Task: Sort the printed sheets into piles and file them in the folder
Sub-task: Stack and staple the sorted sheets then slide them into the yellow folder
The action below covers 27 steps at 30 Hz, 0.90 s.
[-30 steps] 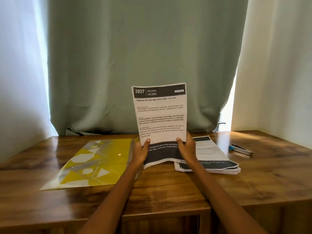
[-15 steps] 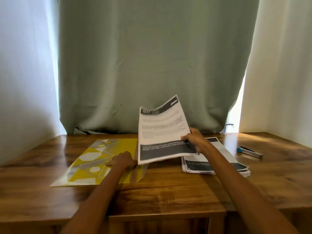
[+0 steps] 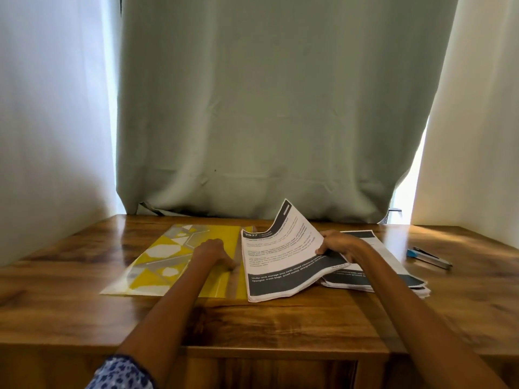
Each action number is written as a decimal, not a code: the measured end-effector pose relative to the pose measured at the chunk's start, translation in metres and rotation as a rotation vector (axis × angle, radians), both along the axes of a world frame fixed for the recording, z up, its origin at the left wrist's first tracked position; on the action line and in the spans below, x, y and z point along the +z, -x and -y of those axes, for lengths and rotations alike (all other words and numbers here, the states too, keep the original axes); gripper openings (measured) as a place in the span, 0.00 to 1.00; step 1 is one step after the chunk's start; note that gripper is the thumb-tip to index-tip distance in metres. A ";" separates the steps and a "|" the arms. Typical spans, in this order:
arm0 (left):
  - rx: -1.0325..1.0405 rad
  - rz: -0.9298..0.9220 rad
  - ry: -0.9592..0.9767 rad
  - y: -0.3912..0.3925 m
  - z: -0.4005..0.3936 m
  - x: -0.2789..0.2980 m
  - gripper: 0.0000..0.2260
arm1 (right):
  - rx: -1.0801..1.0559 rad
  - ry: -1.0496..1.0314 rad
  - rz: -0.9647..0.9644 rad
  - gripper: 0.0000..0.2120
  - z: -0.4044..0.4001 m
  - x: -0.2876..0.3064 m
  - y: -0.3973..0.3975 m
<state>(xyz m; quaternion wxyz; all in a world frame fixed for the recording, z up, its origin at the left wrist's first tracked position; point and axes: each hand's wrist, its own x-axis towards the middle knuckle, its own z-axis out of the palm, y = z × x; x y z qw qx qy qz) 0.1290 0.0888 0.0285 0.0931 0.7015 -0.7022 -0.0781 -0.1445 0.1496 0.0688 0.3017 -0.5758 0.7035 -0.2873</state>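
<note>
A printed sheet [image 3: 280, 259] headed 2937, with dark bands at top and bottom, lies mostly on the wooden table [image 3: 280, 321], its far right corner still curled up. My right hand [image 3: 339, 244] pinches its right edge. To its left lies a yellow folder [image 3: 168, 256] with white and grey shapes and a clear cover. My left hand [image 3: 213, 252] rests on the folder's right part, fingertips touching the cover near its edge. A pile of printed sheets [image 3: 393, 276] sits to the right, partly under my right forearm.
A blue and silver stapler [image 3: 428, 256] lies at the right of the table. A green curtain [image 3: 266, 122] hangs behind the table's far edge, with white curtains on both sides. The table's front edge runs just below my forearms.
The sheet was held upright in both hands, then came down onto the table between folder and pile. My left hand let go of it and moved onto the folder.
</note>
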 end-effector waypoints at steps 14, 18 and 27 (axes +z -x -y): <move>0.046 0.275 0.256 0.006 -0.009 0.004 0.15 | 0.017 -0.033 -0.064 0.24 0.004 0.018 -0.003; 0.021 0.120 0.270 0.000 -0.012 0.013 0.14 | 0.032 -0.021 -0.008 0.23 0.007 0.023 -0.006; -0.105 0.108 0.248 0.003 -0.024 0.029 0.13 | -0.004 0.021 0.127 0.18 0.024 0.029 -0.047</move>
